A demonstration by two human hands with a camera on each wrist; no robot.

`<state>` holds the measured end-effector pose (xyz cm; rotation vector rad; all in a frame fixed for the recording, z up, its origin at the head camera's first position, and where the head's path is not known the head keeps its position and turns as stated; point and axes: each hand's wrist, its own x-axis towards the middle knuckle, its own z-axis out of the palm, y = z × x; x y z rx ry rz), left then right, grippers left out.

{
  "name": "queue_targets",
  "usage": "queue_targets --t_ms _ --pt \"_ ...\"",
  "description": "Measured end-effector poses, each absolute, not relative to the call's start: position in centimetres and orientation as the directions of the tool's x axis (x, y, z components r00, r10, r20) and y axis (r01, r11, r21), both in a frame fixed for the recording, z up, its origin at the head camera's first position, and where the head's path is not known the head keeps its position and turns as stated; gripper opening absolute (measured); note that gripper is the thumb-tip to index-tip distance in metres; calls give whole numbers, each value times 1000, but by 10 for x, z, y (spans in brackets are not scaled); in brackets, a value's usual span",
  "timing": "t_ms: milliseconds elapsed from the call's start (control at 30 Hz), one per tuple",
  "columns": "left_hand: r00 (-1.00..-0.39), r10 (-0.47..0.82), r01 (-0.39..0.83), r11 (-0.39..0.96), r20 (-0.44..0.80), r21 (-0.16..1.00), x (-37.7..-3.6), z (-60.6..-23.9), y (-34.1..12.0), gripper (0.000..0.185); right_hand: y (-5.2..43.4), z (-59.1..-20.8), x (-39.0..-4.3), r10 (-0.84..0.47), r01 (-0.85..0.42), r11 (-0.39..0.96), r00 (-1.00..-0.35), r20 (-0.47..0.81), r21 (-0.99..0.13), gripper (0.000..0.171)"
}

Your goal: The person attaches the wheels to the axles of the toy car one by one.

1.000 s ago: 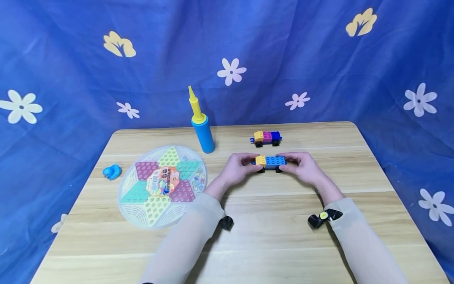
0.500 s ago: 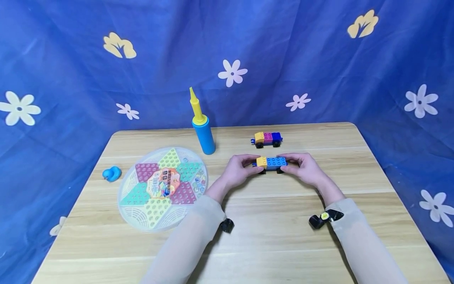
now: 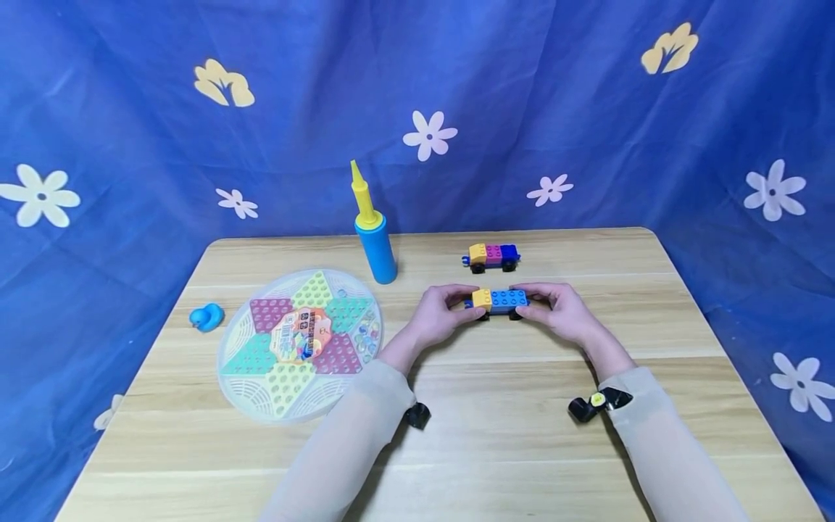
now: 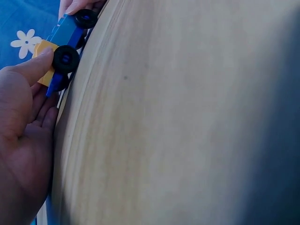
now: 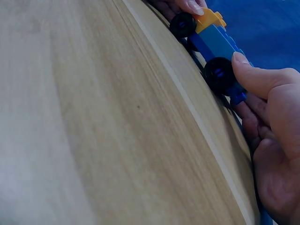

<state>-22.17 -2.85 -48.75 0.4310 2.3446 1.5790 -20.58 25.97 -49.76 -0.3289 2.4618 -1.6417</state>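
Observation:
Both hands hold a toy block car [image 3: 507, 301] with a yellow front block, a light blue studded block and black wheels. My left hand [image 3: 438, 315] pinches its yellow end; in the left wrist view the thumb presses the yellow block [image 4: 45, 47] just above a wheel. At the other end my right hand [image 3: 559, 310] grips the blue block [image 5: 218, 43], thumb on the near side and fingers behind. Blue coupling hooks stick out at the car's ends. A second block car [image 3: 492, 257], yellow, magenta and dark blue, stands right behind it.
A round Chinese checkers board [image 3: 244, 395] with a label and glass marbles lies on the left of the wooden table [image 3: 496, 435]. A blue toy duck [image 3: 206, 317] sits beyond its left edge. Behind the board stands a blue and yellow hand pump [image 3: 377, 250]. A blue flowered cloth [image 3: 489, 87] hangs behind.

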Motion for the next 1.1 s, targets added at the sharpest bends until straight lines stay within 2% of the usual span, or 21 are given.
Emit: queue_targets --t_ms 633,867,1100 --pt "-915 402 101 328 -42 939 -222 -492 -22 48 267 -500 -205 -279 -102 359 -960 -2 -928 49" --pt "-898 438 79 272 -50 959 -224 -488 -23 59 272 -500 -205 -306 -169 252 -948 87 -953 49" --pt "-890 455 102 245 -22 964 -225 -477 -27 68 278 -494 -203 -257 -182 137 -956 143 -974 48"
